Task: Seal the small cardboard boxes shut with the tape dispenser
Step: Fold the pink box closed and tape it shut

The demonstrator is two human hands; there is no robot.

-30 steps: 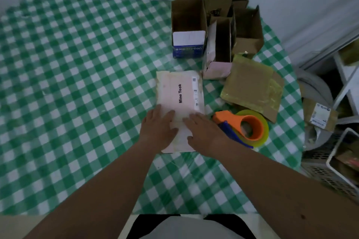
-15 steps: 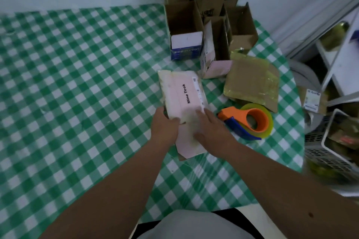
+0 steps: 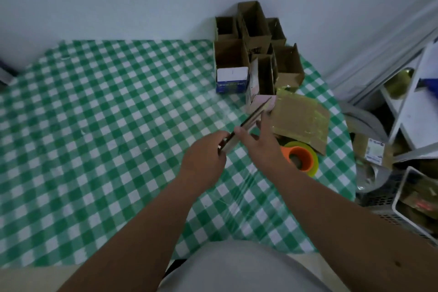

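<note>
So the flattened pink box (image 3: 246,127) is up off the tabletop (image 3: 118,125) right now, turned on edge so you only see its thin side, a long strip running from lower left to upper right. Left hand (image 3: 203,157) grips the near end, fingers curled around it with the thumb on top. Right hand (image 3: 262,140) holds it a bit further along, thumb against the near face and the other fingers spread out behind, fairly loose looking.

The tape dispenser (image 3: 301,157), orange with a yellowish roll, sits on the tabletop just to the right of the right hand, partly hidden behind the wrist. Nobody's touching it. Right behind it lies a flat brown box (image 3: 301,118) covered in shiny tape, lying flat.

Further back against the wall there's a cluster of open cardboard boxes (image 3: 254,31) standing upright, with a blue and white box (image 3: 231,80) at the front left of the bunch and an open pink one (image 3: 258,89) next to it.

Green and white checked cloth covers the tabletop. Off the right side there's a white basket (image 3: 400,199) and some shelving (image 3: 410,106), kinda blurry
</note>
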